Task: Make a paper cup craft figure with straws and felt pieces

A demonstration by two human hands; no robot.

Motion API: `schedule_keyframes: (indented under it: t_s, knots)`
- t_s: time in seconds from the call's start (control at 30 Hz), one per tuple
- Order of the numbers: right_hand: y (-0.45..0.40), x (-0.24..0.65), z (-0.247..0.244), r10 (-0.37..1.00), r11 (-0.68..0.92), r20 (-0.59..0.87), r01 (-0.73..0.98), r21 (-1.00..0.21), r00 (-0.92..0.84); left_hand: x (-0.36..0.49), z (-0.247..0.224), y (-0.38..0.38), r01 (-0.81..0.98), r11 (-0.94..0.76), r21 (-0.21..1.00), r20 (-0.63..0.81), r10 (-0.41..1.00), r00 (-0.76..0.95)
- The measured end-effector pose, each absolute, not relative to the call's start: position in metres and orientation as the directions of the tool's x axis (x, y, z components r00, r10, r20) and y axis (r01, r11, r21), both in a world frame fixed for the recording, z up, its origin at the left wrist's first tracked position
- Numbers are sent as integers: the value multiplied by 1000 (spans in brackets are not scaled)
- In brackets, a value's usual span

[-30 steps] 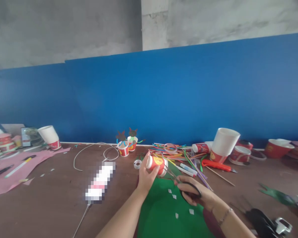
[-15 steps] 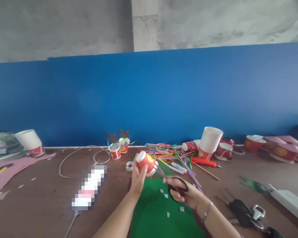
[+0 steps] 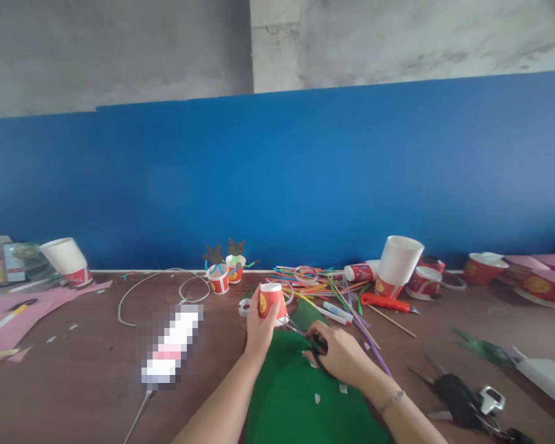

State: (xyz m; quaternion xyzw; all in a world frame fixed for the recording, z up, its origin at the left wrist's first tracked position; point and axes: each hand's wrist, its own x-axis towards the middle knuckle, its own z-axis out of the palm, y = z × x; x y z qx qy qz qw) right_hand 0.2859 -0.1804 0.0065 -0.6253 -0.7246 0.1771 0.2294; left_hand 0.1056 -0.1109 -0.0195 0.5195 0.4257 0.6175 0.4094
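My left hand is closed around a red and white paper cup, which is turned with its narrow base up. In my right hand is a pair of scissors with black handles. Their blades reach to the cup's lower rim; whether they are cutting into it I cannot tell. Below both hands lies a sheet of green paper with several small white scraps on it.
Behind the cup are colourful pipe cleaners, markers and a roll of tape. An orange utility knife and stacked paper cups stand right. Two decorated cups are at back left. Keys lie front right.
The cup has turned from tilted to nearly upright, base up, in my left hand. My right hand has rolled over with the scissors, so its back now faces up.
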Motion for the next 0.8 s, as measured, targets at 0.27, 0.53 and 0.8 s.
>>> schedule_keyframes:
  t_s: [0.27, 0.53, 0.8]
  knots:
    - [-170, 296, -9, 974, 225, 172, 642, -733, -145, 100, -21, -107, 20, -310, 951, 298, 893, -337]
    - [-162, 287, -10, 989, 121, 125, 62, -991, 79, 113, -18, -129, 338, -799, 498, 641, 602, 476]
    - [-169, 287, 0, 975, 21, -22, -190, -982, 219, 115, -23, -131, 321, -715, 621, 697, 691, 191]
